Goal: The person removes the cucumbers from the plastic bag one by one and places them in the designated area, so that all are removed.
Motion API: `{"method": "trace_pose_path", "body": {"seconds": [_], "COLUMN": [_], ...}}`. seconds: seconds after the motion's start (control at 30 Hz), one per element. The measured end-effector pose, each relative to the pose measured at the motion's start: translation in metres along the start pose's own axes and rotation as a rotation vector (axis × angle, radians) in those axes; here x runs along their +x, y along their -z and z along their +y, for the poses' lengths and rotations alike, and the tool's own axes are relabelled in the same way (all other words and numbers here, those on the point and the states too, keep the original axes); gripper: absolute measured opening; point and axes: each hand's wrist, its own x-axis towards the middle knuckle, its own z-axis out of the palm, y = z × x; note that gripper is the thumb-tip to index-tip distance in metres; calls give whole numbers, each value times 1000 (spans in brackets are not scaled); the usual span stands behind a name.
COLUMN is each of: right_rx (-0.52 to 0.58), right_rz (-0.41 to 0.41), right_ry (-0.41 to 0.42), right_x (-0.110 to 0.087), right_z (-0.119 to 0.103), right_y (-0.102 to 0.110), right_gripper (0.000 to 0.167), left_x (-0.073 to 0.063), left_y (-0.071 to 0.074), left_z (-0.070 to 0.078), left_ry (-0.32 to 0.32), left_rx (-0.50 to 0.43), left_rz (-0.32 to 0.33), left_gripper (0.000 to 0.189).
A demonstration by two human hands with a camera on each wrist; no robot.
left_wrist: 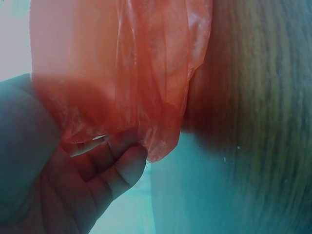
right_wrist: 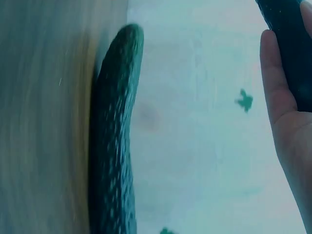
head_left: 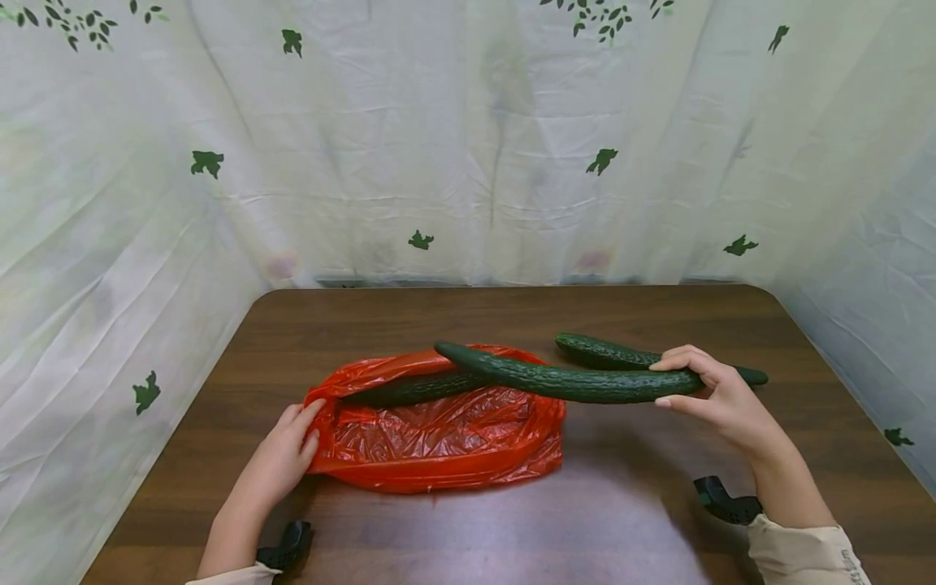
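Cucumber (head_left: 578, 383) held near one end by the right hand (head_left: 718, 396) overhangs the red bag (head_left: 453, 470), whose edge the left hand (head_left: 281, 455) pinches above the bench (head_left: 570, 532), and this lopsided hold could let the cucumber twist.

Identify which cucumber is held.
The cucumber gripped by the right hand, its free end over the red bag; another cucumber lies in the bag, the third cucumber on the table.

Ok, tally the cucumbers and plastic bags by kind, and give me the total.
Red plastic bag: 1
Cucumbers: 3 (held cucumber, rear cucumber, cucumber in the bag)
Total: 4
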Motion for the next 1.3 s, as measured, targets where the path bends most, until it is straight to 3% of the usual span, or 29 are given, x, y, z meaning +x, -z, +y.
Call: {"method": "trace_pose_path", "body": {"seconds": [0.3,0.47,0.73,1.0,1.3], "right_rx": [-107,-110,-237,-196,-169], "right_rz": [89,121,154,150,101], "right_ry": [-29,-111,-265,-393,-482], "right_x": [-33,-49,-69,-79,-83], "right_z": [8,14,24,36,49], "right_y": [24,36,50,59,63], "right_gripper": [43,41,37,36,41], "left_x": [0,1,1,1,1], "left_y": [0,0,-1,-1,-1], "left_z": [0,-1,-2,-2,-2], "left_ry": [-8,-7,5,4,-14], "left_rx": [-3,-10,-6,-7,-3], "left_rz": [-2,-9,-16,-18,-1], "left_gripper": [46,46,47,47,46]}}
